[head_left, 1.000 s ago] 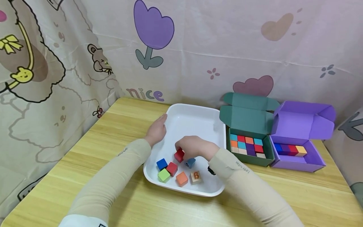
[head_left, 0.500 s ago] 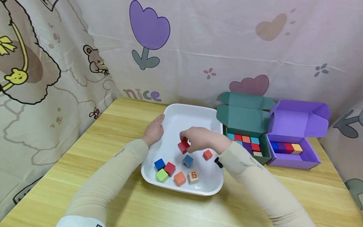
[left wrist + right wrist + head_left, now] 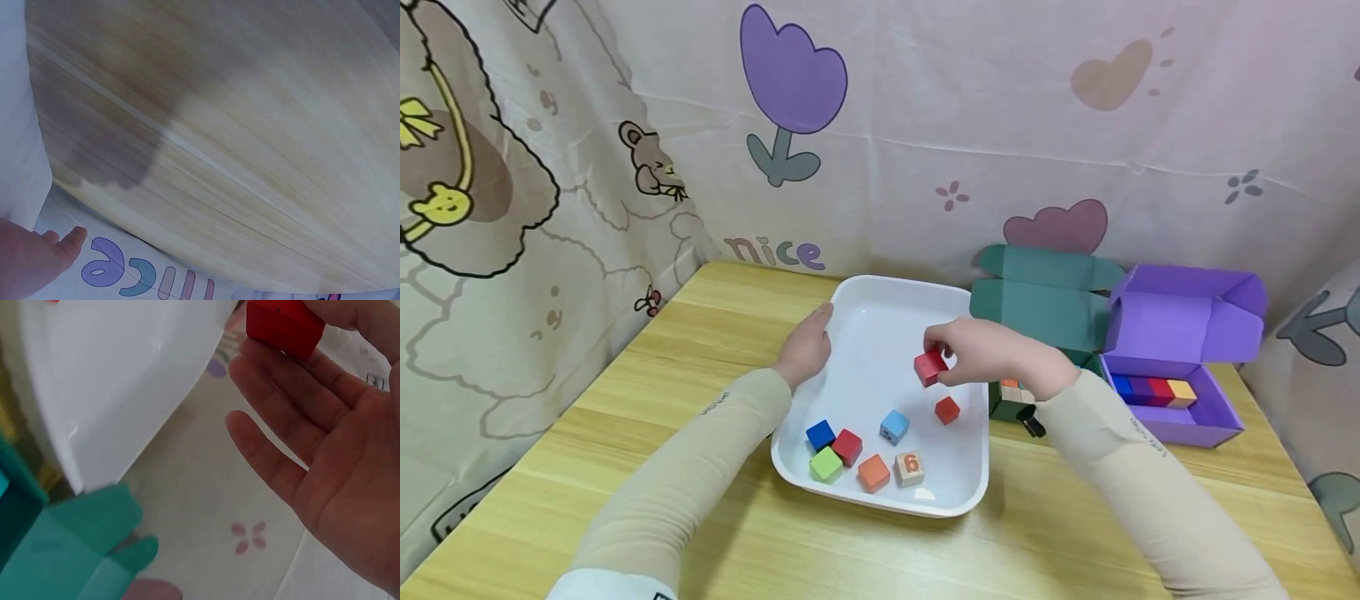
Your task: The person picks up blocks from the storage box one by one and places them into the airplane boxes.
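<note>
So the red cube (image 3: pixel 929 367) is right at the fingertips of the right hand (image 3: pixel 988 350), pinched with thumb and fingers just a cube apart, held up over the tray (image 3: pixel 880 329). Green box (image 3: pixel 1045 308) is just right of those fingers, partly behind the wrist. Left hand (image 3: pixel 803 346) is way off left at the rim, can't tell if it's gripping. Cube's tilted a bit, no real long axis, so doesn't point anywhere.
</note>
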Demonstrator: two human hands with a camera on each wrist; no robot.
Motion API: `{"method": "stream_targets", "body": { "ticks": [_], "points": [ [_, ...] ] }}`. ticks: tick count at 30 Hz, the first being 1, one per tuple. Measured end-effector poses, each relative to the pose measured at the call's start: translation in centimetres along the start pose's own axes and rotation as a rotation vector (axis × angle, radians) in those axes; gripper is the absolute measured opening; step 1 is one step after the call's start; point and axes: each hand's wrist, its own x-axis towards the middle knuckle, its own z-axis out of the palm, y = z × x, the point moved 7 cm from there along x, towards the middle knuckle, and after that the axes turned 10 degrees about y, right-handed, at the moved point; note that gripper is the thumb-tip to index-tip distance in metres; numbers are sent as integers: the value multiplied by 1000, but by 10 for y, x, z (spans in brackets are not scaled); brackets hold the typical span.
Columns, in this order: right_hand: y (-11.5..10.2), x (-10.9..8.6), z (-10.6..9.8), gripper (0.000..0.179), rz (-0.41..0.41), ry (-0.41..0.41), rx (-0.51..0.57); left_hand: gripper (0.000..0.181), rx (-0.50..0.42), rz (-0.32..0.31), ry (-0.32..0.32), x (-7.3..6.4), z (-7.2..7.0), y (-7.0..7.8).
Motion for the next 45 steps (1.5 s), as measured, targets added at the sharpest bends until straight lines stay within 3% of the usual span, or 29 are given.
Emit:
{"method": "stream_targets", "body": {
  "ticks": [16, 27, 45],
  "points": [
    [57, -48, -35, 20, 92, 106, 47, 52, -6, -32, -14, 1, 0, 1],
    [97, -85, -54, 22, 127, 167, 35, 51, -6, -14, -8, 1, 2, 1],
    [161, -138, -57, 23, 270, 199, 21, 51, 0, -24, -11, 1, 3, 0]
  ]
}}
